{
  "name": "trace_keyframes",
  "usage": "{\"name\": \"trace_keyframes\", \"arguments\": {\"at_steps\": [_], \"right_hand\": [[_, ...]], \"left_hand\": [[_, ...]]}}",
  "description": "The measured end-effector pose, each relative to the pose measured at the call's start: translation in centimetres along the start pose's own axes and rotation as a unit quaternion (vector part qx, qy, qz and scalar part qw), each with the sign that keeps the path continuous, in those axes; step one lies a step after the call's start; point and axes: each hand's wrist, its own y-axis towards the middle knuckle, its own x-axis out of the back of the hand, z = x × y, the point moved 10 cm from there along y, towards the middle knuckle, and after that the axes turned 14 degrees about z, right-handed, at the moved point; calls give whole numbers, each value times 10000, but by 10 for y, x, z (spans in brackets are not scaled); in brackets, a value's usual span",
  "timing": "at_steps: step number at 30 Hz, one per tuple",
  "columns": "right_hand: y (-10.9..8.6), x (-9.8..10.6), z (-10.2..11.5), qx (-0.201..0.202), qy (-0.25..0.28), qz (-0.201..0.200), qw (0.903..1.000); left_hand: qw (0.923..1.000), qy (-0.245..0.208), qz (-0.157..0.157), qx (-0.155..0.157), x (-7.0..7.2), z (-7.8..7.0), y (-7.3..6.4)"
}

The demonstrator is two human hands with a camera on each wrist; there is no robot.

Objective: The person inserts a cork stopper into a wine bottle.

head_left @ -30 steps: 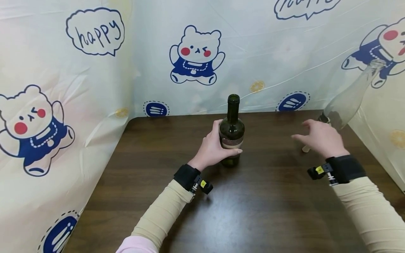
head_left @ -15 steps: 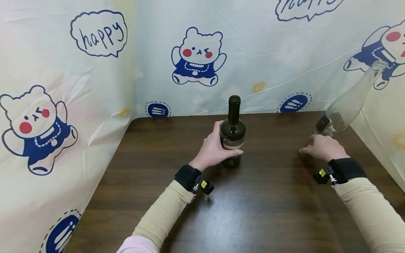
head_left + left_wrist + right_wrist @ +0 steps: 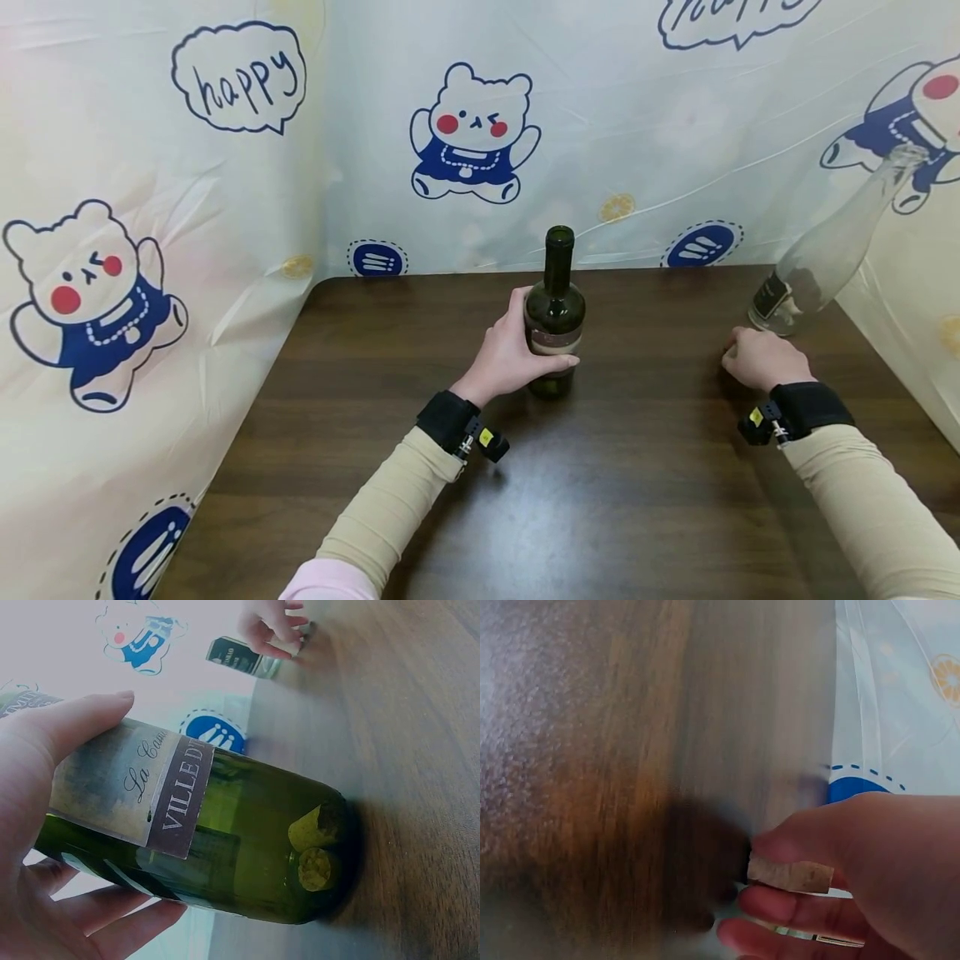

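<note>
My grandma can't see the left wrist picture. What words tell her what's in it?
A left-hand grip holds a green glass bottle with two corks inside near its base, which meets a wooden table. Behind, a right-hand grip shows near a clear bottle with a dark label.

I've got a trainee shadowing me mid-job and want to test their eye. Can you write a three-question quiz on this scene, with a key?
1. Which hand grips the green bottle?

2. True or false: the right hand pinches a cork.

3. How many corks show inside the green bottle, near its base?
A) one
B) two
C) four

Key: 1. The left hand. 2. True. 3. B.
</note>
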Motion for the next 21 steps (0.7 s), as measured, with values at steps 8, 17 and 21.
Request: {"name": "trace_keyframes", "arguments": {"at_steps": [8, 17, 21], "right_hand": [[0, 2, 2, 94, 119, -283, 9995], [-8, 22, 35, 493, 178, -881, 9947], [-14, 37, 57, 742, 458, -1252, 9883]], "left_hand": [[10000, -49, 49, 13, -3, -3, 2], [10000, -60, 48, -40, -3, -2, 2], [10000, -72, 19, 5, -1, 1, 0]]}}
